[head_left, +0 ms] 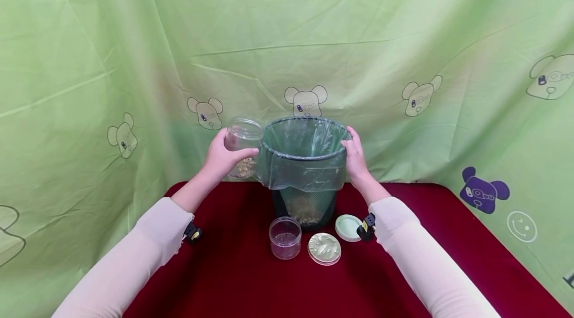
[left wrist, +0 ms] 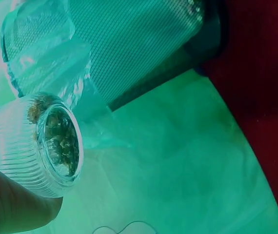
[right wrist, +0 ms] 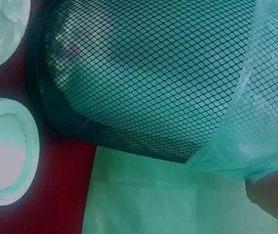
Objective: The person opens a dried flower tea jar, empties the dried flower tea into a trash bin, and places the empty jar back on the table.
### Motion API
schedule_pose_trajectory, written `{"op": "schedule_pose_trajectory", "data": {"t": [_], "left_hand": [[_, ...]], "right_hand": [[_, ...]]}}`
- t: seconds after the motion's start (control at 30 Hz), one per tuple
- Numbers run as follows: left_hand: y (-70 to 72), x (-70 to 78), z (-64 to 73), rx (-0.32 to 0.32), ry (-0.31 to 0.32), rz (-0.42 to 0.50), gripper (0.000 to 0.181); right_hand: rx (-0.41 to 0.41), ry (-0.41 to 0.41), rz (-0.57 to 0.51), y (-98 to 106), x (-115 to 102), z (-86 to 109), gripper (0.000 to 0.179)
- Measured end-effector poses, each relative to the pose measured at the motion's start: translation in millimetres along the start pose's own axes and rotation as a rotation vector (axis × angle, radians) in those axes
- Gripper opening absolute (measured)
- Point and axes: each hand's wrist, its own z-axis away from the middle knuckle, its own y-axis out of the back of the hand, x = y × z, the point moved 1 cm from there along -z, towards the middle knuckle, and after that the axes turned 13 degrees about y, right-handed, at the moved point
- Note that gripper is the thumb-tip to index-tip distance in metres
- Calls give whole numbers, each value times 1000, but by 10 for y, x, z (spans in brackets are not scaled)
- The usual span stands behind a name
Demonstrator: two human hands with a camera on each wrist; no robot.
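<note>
My left hand (head_left: 221, 158) grips a clear ribbed jar (head_left: 244, 141), thumb across its front and fingers around the far side. The jar stands upright, lidless, raised beside the bin's left rim. Small brown dried pieces (left wrist: 62, 144) lie at its bottom, seen through the base in the left wrist view. The black mesh bin (head_left: 307, 208) wears a thin translucent green bag (head_left: 309, 174) folded over its rim. Light-coloured bits show through the mesh near the bin's bottom. My right hand (head_left: 356, 158) holds the bin's right rim, thumb over the edge and the bag.
In front of the bin, a short clear container (head_left: 285, 240) stands on the red tablecloth (head_left: 251, 283). A silvery foil-like lid (head_left: 325, 247) lies to its right, with a pale green lid (head_left: 347, 227) behind. A green printed curtain (head_left: 287, 49) hangs close behind the table.
</note>
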Motion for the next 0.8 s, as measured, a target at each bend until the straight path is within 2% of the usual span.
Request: {"op": "schedule_pose_trajectory", "data": {"t": [0.17, 0.3, 0.47, 0.8], "left_hand": [[12, 84, -94, 23, -11, -108, 79], [19, 124, -177, 54, -41, -180, 84], [18, 188, -254, 89, -79, -261, 90], [-26, 373, -367, 108, -139, -419, 91]], "right_hand": [[17, 0, -12, 34, 188, -69, 63], [31, 21, 19, 44, 283, -88, 63], [45, 42, 29, 33, 309, -87, 62], [50, 42, 16, 26, 310, -86, 62]]}}
